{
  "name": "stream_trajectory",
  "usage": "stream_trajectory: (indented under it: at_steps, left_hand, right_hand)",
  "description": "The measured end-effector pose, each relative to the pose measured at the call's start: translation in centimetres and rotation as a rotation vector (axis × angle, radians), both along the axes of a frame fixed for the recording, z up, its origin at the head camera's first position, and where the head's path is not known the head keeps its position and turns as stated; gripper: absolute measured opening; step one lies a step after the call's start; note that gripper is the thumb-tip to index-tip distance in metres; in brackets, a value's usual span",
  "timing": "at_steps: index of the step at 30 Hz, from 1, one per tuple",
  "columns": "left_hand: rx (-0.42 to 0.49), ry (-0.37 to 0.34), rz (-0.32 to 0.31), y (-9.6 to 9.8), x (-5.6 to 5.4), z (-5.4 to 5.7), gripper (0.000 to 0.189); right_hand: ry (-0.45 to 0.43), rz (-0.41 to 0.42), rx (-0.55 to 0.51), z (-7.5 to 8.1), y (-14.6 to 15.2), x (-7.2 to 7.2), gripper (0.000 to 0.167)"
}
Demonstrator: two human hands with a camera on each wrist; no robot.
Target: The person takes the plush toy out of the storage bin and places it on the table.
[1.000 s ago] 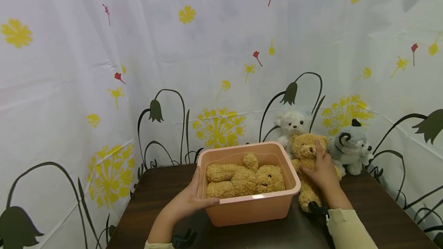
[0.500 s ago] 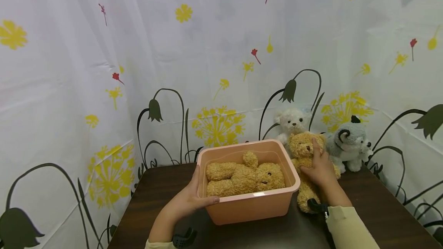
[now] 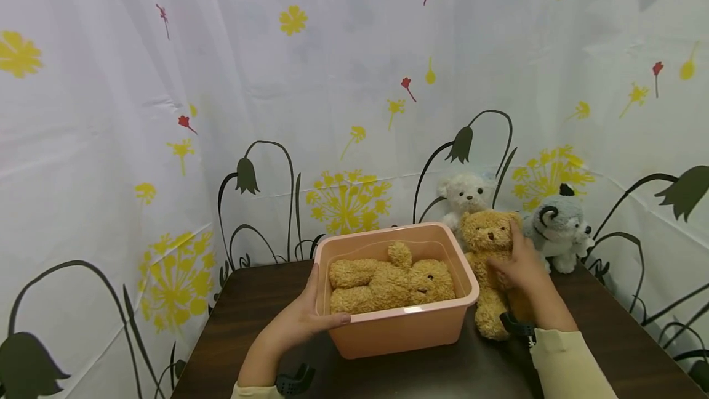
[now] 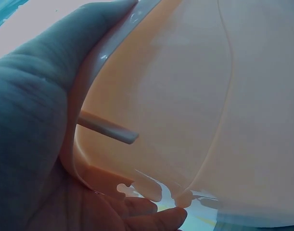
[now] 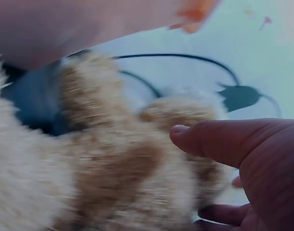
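A peach plastic tub (image 3: 401, 332) stands on the dark table, and my left hand (image 3: 299, 319) grips its left end, thumb along the front rim. In the left wrist view the palm lies against the tub's wall (image 4: 185, 96). Inside the tub a curly tan teddy bear (image 3: 390, 288) lies on its back, head to the right. Right of the tub a second tan teddy bear (image 3: 488, 313) sits upright. My right hand (image 3: 523, 270) is at that bear's side with thumb and fingers extended. The right wrist view shows the bear's fur (image 5: 132, 168) blurred, the thumb overlapping it.
A white plush bear (image 3: 465, 193) sits behind the upright tan bear. To its right is a grey-and-white plush toy (image 3: 559, 229) near the back edge. The wooden table (image 3: 249, 291) meets a flower-patterned curtain (image 3: 354, 66) behind.
My right hand has shifted slightly right, off the front of the upright teddy bear, baring more of its face and body. The left hand and tub stay in place.
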State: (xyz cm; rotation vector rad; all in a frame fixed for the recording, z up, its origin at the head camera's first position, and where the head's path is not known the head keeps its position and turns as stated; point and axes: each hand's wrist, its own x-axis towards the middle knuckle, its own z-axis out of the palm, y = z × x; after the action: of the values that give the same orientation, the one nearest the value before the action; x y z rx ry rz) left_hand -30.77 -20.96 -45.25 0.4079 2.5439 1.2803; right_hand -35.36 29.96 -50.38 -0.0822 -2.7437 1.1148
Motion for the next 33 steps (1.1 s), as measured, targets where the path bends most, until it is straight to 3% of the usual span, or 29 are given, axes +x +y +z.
stream_trajectory:
  at_steps: [6,12,18,21,24,28,30,33]
  left_hand:
    - [0.009,-0.011,-0.001,-0.3,0.0,0.0,0.143]
    - [0.005,-0.018,0.016,-0.7,0.3,0.2,0.143]
    - [-0.008,0.001,-0.009,-0.1,0.3,0.3,0.143]
    - [-0.031,-0.001,-0.005,0.2,0.4,0.4,0.144]
    - [-0.046,0.003,0.008,0.3,0.5,0.5,0.145]
    - [-0.043,0.015,0.013,0.3,0.4,0.6,0.146]
    - [-0.034,0.016,0.009,0.2,0.3,0.6,0.145]
    - [-0.024,0.002,0.003,0.1,0.4,0.4,0.145]
  right_hand:
    - [0.011,-0.005,-0.056,3.9,-0.5,2.2,0.102]
    - [0.177,0.001,-0.058,6.5,-2.2,4.6,0.061]
    - [0.331,-0.058,-0.081,8.7,-3.9,7.5,0.034]
    - [0.380,-0.042,-0.096,9.6,-4.9,8.2,0.026]
    - [0.368,0.036,-0.125,11.3,-6.4,7.3,0.024]
    - [0.259,0.196,-0.109,13.6,-8.9,4.0,0.022]
    - [0.183,0.263,-0.062,13.9,-10.3,1.9,0.021]
    - [0.071,0.352,0.048,13.0,-12.3,-0.9,0.020]
